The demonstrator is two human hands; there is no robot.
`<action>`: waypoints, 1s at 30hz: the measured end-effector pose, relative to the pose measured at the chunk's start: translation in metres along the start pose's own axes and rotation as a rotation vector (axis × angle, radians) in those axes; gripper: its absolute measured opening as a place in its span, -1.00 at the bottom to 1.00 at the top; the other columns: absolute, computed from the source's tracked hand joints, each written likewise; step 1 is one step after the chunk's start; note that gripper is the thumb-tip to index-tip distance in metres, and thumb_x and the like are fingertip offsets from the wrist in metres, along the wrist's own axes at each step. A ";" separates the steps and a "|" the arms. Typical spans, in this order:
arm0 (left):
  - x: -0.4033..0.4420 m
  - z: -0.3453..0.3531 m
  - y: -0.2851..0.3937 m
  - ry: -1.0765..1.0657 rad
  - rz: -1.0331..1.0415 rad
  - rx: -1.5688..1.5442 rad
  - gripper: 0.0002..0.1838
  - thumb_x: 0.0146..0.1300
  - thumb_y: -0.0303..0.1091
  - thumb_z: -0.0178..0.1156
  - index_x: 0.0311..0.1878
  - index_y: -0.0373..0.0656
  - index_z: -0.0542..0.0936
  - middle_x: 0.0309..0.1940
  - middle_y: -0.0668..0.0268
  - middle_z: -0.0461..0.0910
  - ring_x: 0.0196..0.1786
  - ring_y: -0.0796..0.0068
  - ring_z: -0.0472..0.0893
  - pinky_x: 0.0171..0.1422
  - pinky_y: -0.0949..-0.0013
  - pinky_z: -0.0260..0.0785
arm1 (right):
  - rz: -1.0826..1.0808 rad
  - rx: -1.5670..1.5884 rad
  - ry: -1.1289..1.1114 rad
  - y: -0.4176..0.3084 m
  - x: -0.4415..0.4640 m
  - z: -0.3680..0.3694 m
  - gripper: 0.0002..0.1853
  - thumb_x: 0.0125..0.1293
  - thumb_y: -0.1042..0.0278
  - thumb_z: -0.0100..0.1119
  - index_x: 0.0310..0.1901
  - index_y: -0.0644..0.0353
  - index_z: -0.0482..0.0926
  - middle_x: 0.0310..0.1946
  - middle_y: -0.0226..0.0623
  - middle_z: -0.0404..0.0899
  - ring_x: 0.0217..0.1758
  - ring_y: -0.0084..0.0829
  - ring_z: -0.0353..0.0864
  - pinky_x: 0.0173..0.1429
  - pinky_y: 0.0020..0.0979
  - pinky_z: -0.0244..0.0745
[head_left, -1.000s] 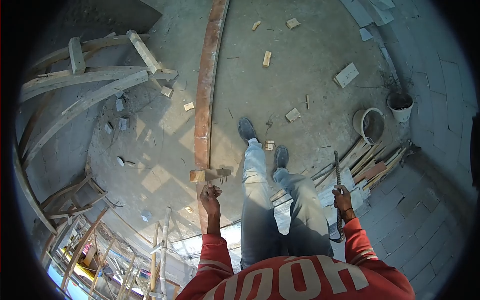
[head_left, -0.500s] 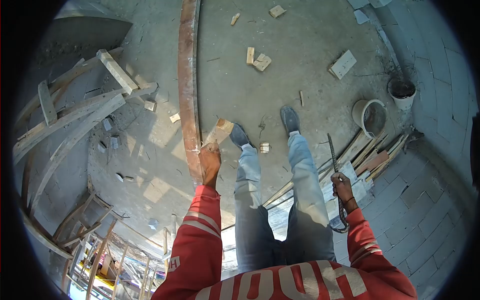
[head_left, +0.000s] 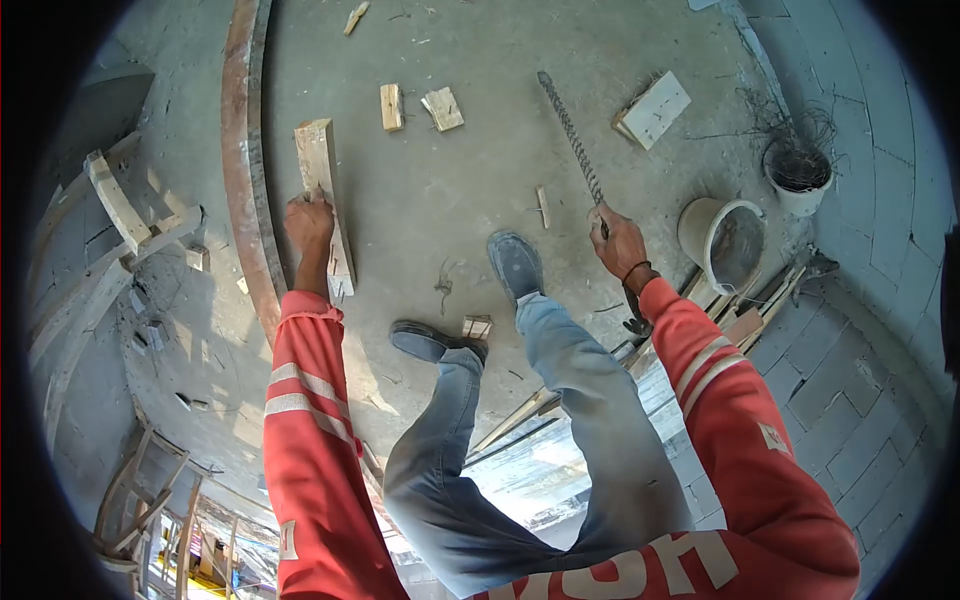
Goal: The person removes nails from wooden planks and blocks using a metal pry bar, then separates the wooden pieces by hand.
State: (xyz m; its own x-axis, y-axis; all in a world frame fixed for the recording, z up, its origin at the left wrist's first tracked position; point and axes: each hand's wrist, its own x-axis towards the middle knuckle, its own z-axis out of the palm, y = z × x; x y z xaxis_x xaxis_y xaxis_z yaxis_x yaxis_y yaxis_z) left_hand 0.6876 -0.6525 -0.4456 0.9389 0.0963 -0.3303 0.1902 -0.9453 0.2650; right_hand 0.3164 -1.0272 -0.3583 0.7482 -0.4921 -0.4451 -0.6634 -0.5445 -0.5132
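Head view: A worker in a red sweatshirt (head_left: 330,450) grips a wooden plank (head_left: 316,150) with the left hand (head_left: 310,222), just to the right of a long rust-brown beam (head_left: 242,120) on a concrete floor (head_left: 470,180). The fingers curl in over the plank's left edge, and the plank lies roughly alongside the beam, with a strip of floor showing between them; whether the wood touches the ground cannot be told.

Well to the right of the beam, the right hand (head_left: 620,248) is closed in a fist around a ribbed metal bar (head_left: 572,130), its long end slanting up and leaning toward the beam, its other end partly hidden beside the sleeve.

Between beam and bar, two short wood blocks, one upright in the view (head_left: 391,107) and one tilted (head_left: 443,108), lie near each other, beyond the plank as seen from the beam. A small nailed block (head_left: 477,327) sits by the left shoe (head_left: 418,341), also right of the beam; the right shoe (head_left: 516,265) stands farther from it.

Farthest right of the beam, a tipped bucket (head_left: 722,245) lies near a second bucket (head_left: 798,180) with wire tangled over it, in front of a block wall (head_left: 840,330). Left of the beam, pale timbers (head_left: 118,203) lean together.
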 end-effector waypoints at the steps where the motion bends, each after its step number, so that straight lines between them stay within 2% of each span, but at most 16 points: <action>1: 0.004 0.004 0.002 -0.012 0.071 0.042 -0.54 0.41 0.00 0.21 -0.33 -0.26 0.74 -0.47 0.12 0.76 -0.33 0.23 0.80 -0.06 0.20 0.59 | -0.073 -0.076 0.038 0.011 0.010 0.014 -0.82 0.27 0.43 0.25 -0.10 0.11 0.54 -0.35 -0.09 0.64 -0.25 0.04 0.67 -0.12 -0.02 0.54; 3: 0.016 0.003 0.014 -0.013 0.144 0.073 -0.55 0.42 -0.02 0.19 -0.33 -0.27 0.74 -0.49 0.13 0.76 -0.34 0.25 0.80 -0.08 0.21 0.59 | -0.064 -0.165 0.015 0.028 0.026 0.034 -0.80 0.26 0.40 0.26 -0.08 0.10 0.56 -0.25 -0.09 0.64 -0.17 0.03 0.67 -0.06 0.00 0.54; 5: 0.020 -0.001 0.025 -0.153 0.189 0.016 -0.62 0.41 -0.06 0.18 -0.29 -0.21 0.73 -0.34 0.08 0.78 -0.14 0.01 0.78 0.04 0.06 0.56 | -0.054 -0.243 0.007 0.046 0.039 0.057 -0.78 0.26 0.38 0.28 -0.05 0.08 0.58 -0.15 -0.09 0.64 -0.09 0.03 0.67 0.00 0.01 0.55; 8: 0.037 0.006 0.019 -0.219 0.373 -0.061 -0.62 0.40 -0.09 0.16 -0.33 -0.24 0.69 -0.42 0.04 0.74 -0.25 -0.03 0.75 -0.07 0.04 0.53 | -0.072 -0.249 0.270 0.086 0.049 0.072 -0.69 0.27 0.33 0.29 0.05 0.08 0.59 -0.02 -0.08 0.59 0.03 0.05 0.63 0.11 -0.04 0.54; 9: 0.044 0.011 0.012 -0.171 0.467 -0.044 -0.63 0.38 -0.12 0.17 -0.35 -0.28 0.64 -0.45 -0.06 0.66 -0.32 -0.14 0.68 -0.13 0.00 0.48 | -0.043 -0.218 0.363 0.100 0.059 0.068 -0.65 0.27 0.31 0.30 0.08 0.09 0.58 0.00 -0.06 0.58 0.05 0.06 0.61 0.15 -0.04 0.53; 12: 0.040 -0.008 0.022 -0.134 0.635 0.086 -0.67 0.35 -0.18 0.19 -0.34 -0.32 0.58 -0.47 -0.12 0.59 -0.32 -0.21 0.63 -0.15 -0.03 0.45 | 0.280 -0.148 0.663 0.161 0.108 0.050 -0.53 0.33 0.15 0.33 0.18 0.21 0.52 0.06 -0.01 0.60 0.12 -0.04 0.60 0.23 -0.09 0.49; 14: 0.042 -0.014 0.027 -0.112 0.727 0.077 -0.67 0.35 -0.23 0.21 -0.39 -0.35 0.55 -0.54 -0.08 0.53 -0.45 -0.05 0.58 -0.23 0.07 0.42 | 0.271 -0.221 0.826 0.187 0.144 0.036 -0.49 0.35 0.11 0.32 0.21 0.25 0.51 0.06 0.02 0.60 0.17 -0.04 0.58 0.25 -0.10 0.48; 16: 0.039 -0.027 0.047 -0.137 0.737 0.130 -0.73 0.31 -0.28 0.24 -0.34 -0.33 0.55 -0.49 -0.07 0.56 -0.39 -0.04 0.62 -0.20 0.06 0.44 | 0.210 -0.189 0.871 0.192 0.176 0.031 -0.45 0.35 0.07 0.33 0.24 0.22 0.49 0.10 0.02 0.59 0.21 -0.03 0.56 0.28 -0.08 0.46; 18: 0.043 -0.030 0.060 -0.197 0.955 0.225 -0.79 0.25 -0.32 0.32 -0.15 -0.23 0.58 -0.32 0.02 0.68 -0.21 -0.10 0.68 -0.08 -0.01 0.52 | 0.153 -0.165 0.918 0.175 0.199 0.033 -0.42 0.34 0.02 0.34 0.27 0.19 0.48 0.13 0.02 0.57 0.24 -0.02 0.54 0.30 -0.06 0.44; 20: 0.030 -0.031 0.086 -0.186 1.036 0.267 -0.75 0.23 -0.35 0.33 -0.08 -0.21 0.57 -0.26 0.05 0.69 -0.17 -0.08 0.69 -0.05 -0.01 0.54 | 0.367 -0.279 0.962 0.132 0.203 0.037 -0.17 0.23 -0.23 0.41 0.40 0.09 0.38 0.29 0.11 0.44 0.37 0.10 0.43 0.40 0.16 0.33; 21: 0.024 -0.028 0.101 -0.213 1.125 0.303 -0.69 0.20 -0.37 0.35 -0.01 -0.19 0.56 -0.20 0.08 0.70 -0.13 -0.05 0.70 -0.03 -0.01 0.56 | 0.379 -0.274 1.002 0.129 0.205 0.037 -0.17 0.23 -0.23 0.41 0.40 0.09 0.38 0.29 0.11 0.44 0.37 0.10 0.43 0.40 0.16 0.33; 23: 0.018 -0.009 0.124 -0.187 1.259 0.310 -0.66 0.22 -0.33 0.36 0.03 -0.17 0.54 -0.14 0.11 0.69 -0.08 -0.02 0.68 0.02 -0.01 0.54 | 0.789 -0.194 0.925 0.142 0.219 0.026 0.13 0.05 -0.48 0.43 0.53 -0.01 0.21 0.41 0.22 0.26 0.50 0.24 0.27 0.46 0.39 0.16; 24: 0.011 0.000 0.135 -0.183 1.336 0.335 -0.63 0.24 -0.30 0.37 0.06 -0.15 0.52 -0.09 0.15 0.68 -0.03 0.00 0.67 0.07 -0.01 0.53 | 0.820 -0.101 0.842 0.159 0.227 0.023 0.33 -0.09 -0.63 0.42 0.61 -0.03 0.07 0.45 0.30 0.17 0.57 0.31 0.14 0.49 0.47 0.05; 25: -0.002 -0.002 0.151 -0.269 1.259 0.385 -0.61 0.24 -0.31 0.38 0.08 -0.19 0.53 -0.05 0.13 0.68 0.04 -0.03 0.66 0.14 -0.02 0.53 | 0.824 -0.039 0.790 0.157 0.227 0.021 0.36 -0.09 -0.63 0.41 0.62 0.01 0.03 0.45 0.31 0.18 0.58 0.30 0.17 0.50 0.43 0.10; 27: -0.009 0.015 0.156 -0.253 1.341 0.304 -0.60 0.23 -0.30 0.38 0.09 -0.18 0.53 -0.03 0.12 0.68 0.05 -0.05 0.66 0.15 -0.01 0.53 | 0.735 0.119 0.735 0.167 0.228 0.011 0.36 -0.03 -0.48 0.46 0.59 0.29 0.01 0.42 0.38 0.27 0.46 0.35 0.37 0.50 0.13 0.32; 30: -0.029 0.011 0.152 -0.284 1.436 0.223 -0.58 0.26 -0.25 0.38 0.12 -0.16 0.53 -0.01 0.06 0.69 0.06 -0.08 0.66 0.17 -0.01 0.53 | 0.696 0.218 0.779 0.178 0.229 0.006 0.31 -0.03 -0.38 0.48 0.57 0.33 0.04 0.36 0.40 0.36 0.45 0.26 0.42 0.47 0.06 0.39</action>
State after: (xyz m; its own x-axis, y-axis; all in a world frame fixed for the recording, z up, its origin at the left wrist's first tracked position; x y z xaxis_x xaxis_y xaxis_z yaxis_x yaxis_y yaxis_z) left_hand 0.6864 -0.8019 -0.4061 0.1897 -0.9785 -0.0811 -0.9025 -0.2063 0.3780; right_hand 0.3694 -1.2330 -0.5562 -0.0587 -0.9886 -0.1388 -0.8683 0.1192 -0.4816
